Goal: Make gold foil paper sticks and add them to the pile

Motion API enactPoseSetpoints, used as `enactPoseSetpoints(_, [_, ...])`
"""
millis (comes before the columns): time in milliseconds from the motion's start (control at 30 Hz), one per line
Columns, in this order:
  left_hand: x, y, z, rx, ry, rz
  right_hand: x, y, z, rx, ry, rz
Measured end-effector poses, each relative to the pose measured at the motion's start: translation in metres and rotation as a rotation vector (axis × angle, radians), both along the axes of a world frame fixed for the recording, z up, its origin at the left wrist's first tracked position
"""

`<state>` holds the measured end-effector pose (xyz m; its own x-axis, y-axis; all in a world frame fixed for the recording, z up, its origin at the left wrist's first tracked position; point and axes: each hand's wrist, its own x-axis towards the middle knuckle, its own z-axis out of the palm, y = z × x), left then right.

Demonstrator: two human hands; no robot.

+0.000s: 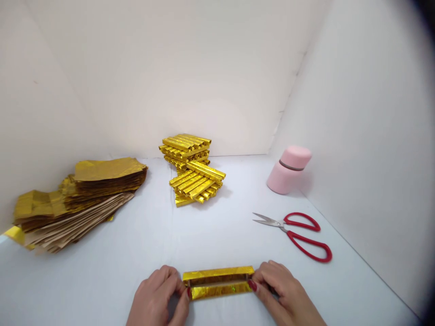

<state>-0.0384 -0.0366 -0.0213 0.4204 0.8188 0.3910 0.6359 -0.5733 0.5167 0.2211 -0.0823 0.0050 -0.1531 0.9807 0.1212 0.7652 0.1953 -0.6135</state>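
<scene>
Between my two hands, at the near edge of the view, lies a strip of gold foil paper (220, 290) folded into a long, narrow trough with its top side uncovered. My left hand (159, 294) pinches its left end, thumb in front and fingers behind. At the right end my right hand (280, 290) grips the paper the same way, its thumb pressed on the front corner. Beyond them stands a stack of folded gold paper bars (195, 181), laid crosswise in layers. Sheets of gold foil paper (108, 171) form a fanned pile at the left.
Red-handled scissors (279, 223) lie on the right with blades parted, tips pointing left. Behind them a pink lidded bottle (285, 174) stands near the right wall. White walls (210, 81) enclose the pale table (217, 235) at the back and sides.
</scene>
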Motion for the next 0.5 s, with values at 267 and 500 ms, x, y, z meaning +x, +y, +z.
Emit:
enactPoseSetpoints(267, [0.0018,-0.0004,0.0059,0.028,0.101,0.015,-0.0031,0.0025,0.0006,0.081,-0.111,0.015])
enactPoseSetpoints(500, [0.0039,-0.0028,0.0029,0.039,0.201,0.071,-0.0059,0.0044,0.0004,0.156,-0.191,0.003])
